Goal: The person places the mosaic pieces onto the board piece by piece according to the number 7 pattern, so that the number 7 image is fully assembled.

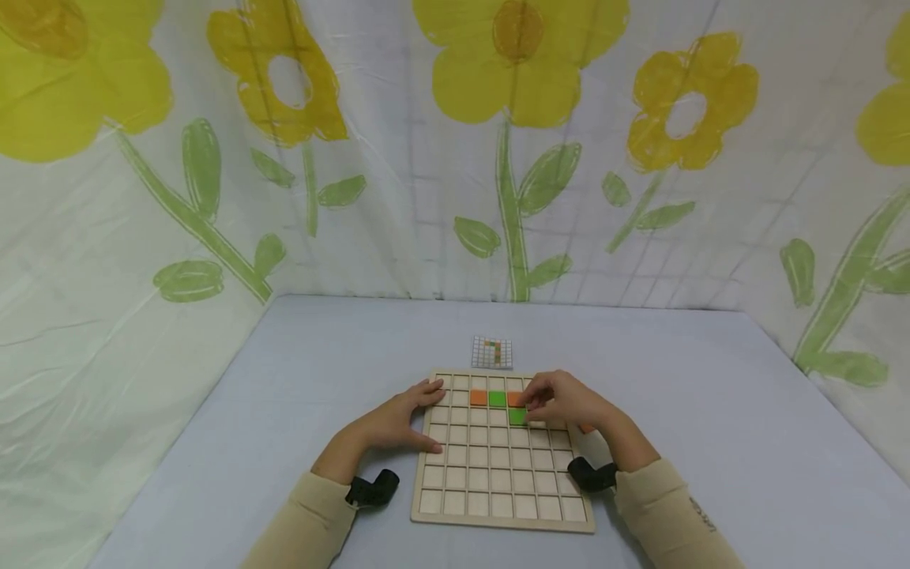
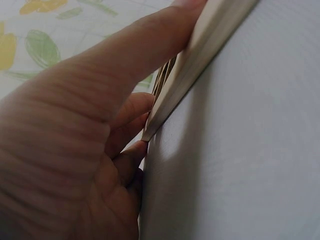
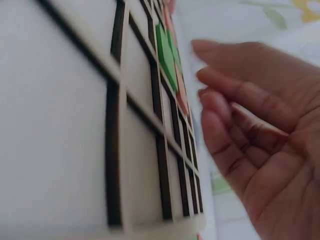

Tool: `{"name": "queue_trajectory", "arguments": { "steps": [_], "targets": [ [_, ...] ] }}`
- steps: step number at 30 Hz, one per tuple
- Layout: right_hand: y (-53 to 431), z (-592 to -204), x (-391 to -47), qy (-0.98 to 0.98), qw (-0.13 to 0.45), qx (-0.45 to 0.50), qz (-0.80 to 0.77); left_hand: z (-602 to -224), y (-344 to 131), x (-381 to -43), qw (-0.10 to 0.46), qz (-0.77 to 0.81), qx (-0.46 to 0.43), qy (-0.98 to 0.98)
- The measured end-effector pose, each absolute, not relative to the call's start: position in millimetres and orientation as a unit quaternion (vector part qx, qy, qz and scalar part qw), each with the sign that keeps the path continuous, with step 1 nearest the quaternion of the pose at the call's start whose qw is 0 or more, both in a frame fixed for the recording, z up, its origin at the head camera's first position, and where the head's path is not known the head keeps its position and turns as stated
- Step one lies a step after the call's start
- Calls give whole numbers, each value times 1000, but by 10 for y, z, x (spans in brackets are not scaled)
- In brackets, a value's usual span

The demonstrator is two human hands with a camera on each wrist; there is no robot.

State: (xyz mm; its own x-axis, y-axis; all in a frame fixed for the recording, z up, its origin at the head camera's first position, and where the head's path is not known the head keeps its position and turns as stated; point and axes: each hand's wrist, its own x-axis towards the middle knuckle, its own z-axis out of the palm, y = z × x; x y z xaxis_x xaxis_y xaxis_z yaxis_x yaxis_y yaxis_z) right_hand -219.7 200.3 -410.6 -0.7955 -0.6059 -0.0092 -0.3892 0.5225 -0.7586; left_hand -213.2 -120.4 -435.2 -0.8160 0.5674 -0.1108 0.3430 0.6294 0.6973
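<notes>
A wooden grid board (image 1: 489,503) lies flat on the table. Orange (image 1: 479,397), green (image 1: 497,398) and orange square tiles sit side by side in its second row, with another green tile (image 1: 517,416) below the right-hand one. My left hand (image 1: 398,417) rests on the board's left edge, thumb and fingers spread apart. Over the upper right cells hovers my right hand (image 1: 565,399), close to the lower green tile. In the right wrist view its fingers (image 3: 225,140) are loosely bent, apart from the board, with nothing visible between them.
Behind the board lies a small printed card (image 1: 492,352) showing a grid with coloured squares. An orange piece (image 1: 586,428) peeks out past the board's right edge, partly hidden by the right wrist. A flower-printed curtain (image 1: 398,158) hangs around the white table (image 1: 320,348).
</notes>
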Motion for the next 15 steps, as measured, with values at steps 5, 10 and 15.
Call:
{"name": "queue_trajectory", "arguments": {
  "steps": [5,10,15],
  "targets": [
    [2105,-4036,-2191,872,127,-282,-380,-4347,-1199,-2130,163,348,259,886],
    [2230,-4011,-2178,878,117,-272,-375,-4348,-1199,-2128,164,345,255,888],
    [2362,-3997,-2150,884,112,-255,-375,-4342,-1201,-2124,163,347,255,887]
  ]
}}
